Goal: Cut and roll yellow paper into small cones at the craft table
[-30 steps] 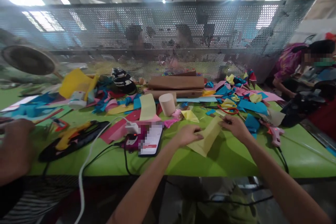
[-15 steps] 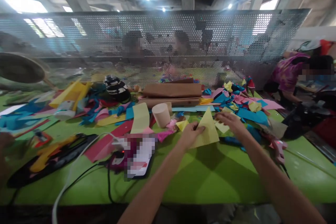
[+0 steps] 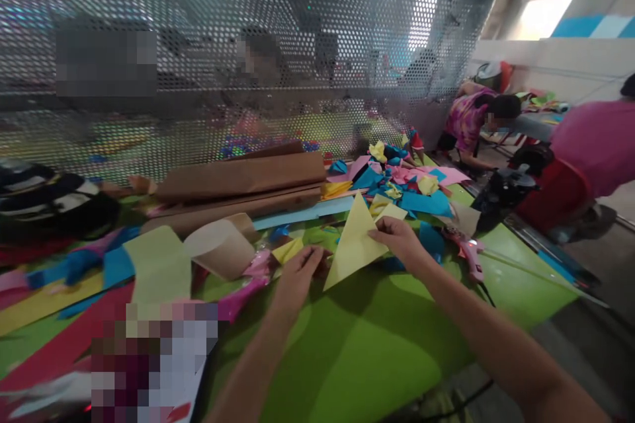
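A sheet of pale yellow paper (image 3: 354,241), pointed at the top like a folded triangle or cone, is held above the green table (image 3: 342,350). My right hand (image 3: 399,244) pinches its right edge between thumb and fingers. My left hand (image 3: 297,277) is just off the paper's left edge, fingertips pressed together; whether anything small is between them I cannot make out. Behind it lie a small folded yellow paper piece (image 3: 288,250) and a crumpled pink scrap (image 3: 258,264). To the right of my right hand rests a pink hot glue gun (image 3: 469,254) with a cord.
A wide roll of cream tape or paper (image 3: 221,248), brown paper sheets (image 3: 243,175) and a pile of coloured scraps (image 3: 397,178) lie behind. A phone (image 3: 183,357) is at lower left. A perforated metal screen (image 3: 198,66) closes the back. Two people are at right.
The view has turned right. The yellow paper has passed from my left hand's grip to my right hand. My left hand has come away to the paper's left.
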Demonstrator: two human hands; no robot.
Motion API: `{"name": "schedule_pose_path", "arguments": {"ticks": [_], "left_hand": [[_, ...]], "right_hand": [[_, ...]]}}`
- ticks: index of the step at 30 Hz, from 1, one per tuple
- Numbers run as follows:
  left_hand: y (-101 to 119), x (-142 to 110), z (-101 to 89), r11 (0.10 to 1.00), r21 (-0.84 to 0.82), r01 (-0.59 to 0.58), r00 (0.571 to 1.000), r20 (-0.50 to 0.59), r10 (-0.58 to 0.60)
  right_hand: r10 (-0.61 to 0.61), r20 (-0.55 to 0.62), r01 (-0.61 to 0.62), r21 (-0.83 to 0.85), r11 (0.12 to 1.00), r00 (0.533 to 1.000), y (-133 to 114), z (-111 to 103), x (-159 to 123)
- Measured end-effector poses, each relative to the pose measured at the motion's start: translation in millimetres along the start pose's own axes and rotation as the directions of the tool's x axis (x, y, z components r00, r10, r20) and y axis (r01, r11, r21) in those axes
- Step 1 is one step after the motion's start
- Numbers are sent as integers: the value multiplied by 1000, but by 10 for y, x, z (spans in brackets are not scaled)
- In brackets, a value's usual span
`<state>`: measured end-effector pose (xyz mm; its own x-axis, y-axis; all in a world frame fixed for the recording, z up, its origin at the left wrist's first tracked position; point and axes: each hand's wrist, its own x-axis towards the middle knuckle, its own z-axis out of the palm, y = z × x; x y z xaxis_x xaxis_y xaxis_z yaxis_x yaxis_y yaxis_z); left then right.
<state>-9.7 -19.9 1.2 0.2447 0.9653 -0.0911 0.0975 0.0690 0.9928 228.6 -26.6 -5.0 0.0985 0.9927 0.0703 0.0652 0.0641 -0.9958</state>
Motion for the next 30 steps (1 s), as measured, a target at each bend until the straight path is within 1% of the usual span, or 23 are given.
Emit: {"name": "schedule_pose_path", "arguments": {"ticks": [2,6,7,9,11,13,15,17,19,22,24,27,30], "left_hand": [[39,-29,28,1000,1,19,1000,8,-19],[29,-27,74,998,56,28,994,101,-33],[13,-22,84,998,58,14,994,108,-21],[-19,-31,113,996,83,-40,996,87,33],[-35,-71,155,979,163,-123,991,70,113],[-37,-131,201,935,284,-212,975,126,183],[-36,-187,233,864,421,-276,958,189,214],[-37,-221,241,804,517,-295,954,205,218],[-38,-230,229,777,554,-300,953,208,220],[-27,-227,200,756,564,-331,941,255,221],[-12,-229,192,765,545,-343,934,288,213],[0,-242,210,796,500,-341,930,303,208],[-27,-247,250,792,500,-349,927,309,213]], "right_hand": [[1,2,-1,6,1000,1000,3,4,-7],[13,43,-12,-18,1000,999,36,54,-44],[13,49,-11,-30,999,999,42,72,-57],[4,42,-1,-69,998,999,47,108,-83],[-7,23,10,-121,993,1000,45,135,-108],[-16,4,16,-168,986,1000,43,149,-129],[-21,-10,19,-199,980,1000,44,151,-144],[-26,-21,21,-220,975,999,44,147,-153],[-20,-16,16,-222,975,1000,36,143,-156],[7,-6,-8,-151,988,1000,3,145,-154],[34,-10,-35,-79,996,999,-27,152,-155],[77,-19,-76,32,997,997,-64,180,-170],[123,-2,-121,141,982,992,-82,231,-205]]}}
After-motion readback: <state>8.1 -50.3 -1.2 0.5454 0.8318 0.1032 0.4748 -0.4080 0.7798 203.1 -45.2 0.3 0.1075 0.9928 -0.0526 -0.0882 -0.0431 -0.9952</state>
